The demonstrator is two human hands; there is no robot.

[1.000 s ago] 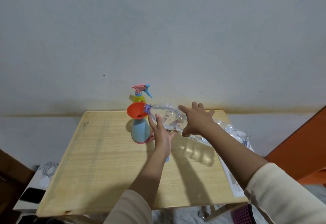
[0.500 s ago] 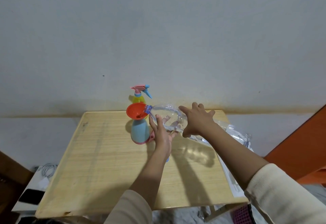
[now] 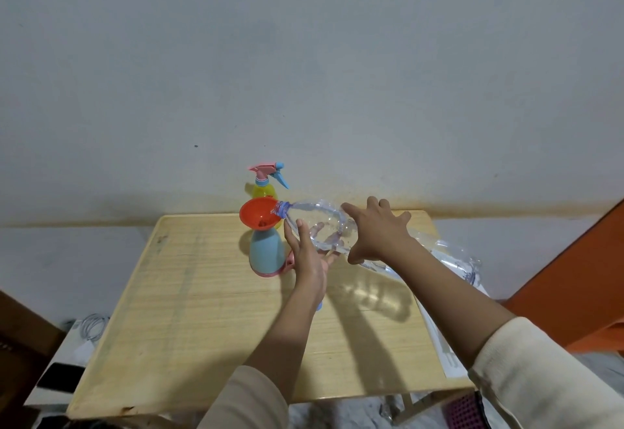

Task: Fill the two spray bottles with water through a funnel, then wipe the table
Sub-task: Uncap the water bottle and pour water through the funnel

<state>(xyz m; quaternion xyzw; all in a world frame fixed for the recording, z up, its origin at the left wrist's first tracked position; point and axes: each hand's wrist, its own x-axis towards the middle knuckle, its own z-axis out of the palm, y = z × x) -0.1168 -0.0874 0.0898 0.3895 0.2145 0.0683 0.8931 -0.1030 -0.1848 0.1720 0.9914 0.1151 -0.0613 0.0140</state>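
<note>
Clear plastic bottle tips into the orange funnel on the blue spray bottle, at the table's 12 o'clock. The left hand curls beneath it and the right hand clasps its base with spread fingers, likely steadying the pour.

**Both hands on one bottle**

Both arms reach forward from the lower edge of the view, forearms bare. The left sleeve and right sleeve, both cream, end short of the wrists. The left hand cups a tilted clear bottle from below, thumb raised along its near side, fingers showing through the plastic. The right hand grips the bottle's rear end from above, fingers spread over the top, thumb tucked underneath. The right forearm comes in on a diagonal from the lower right.
</note>
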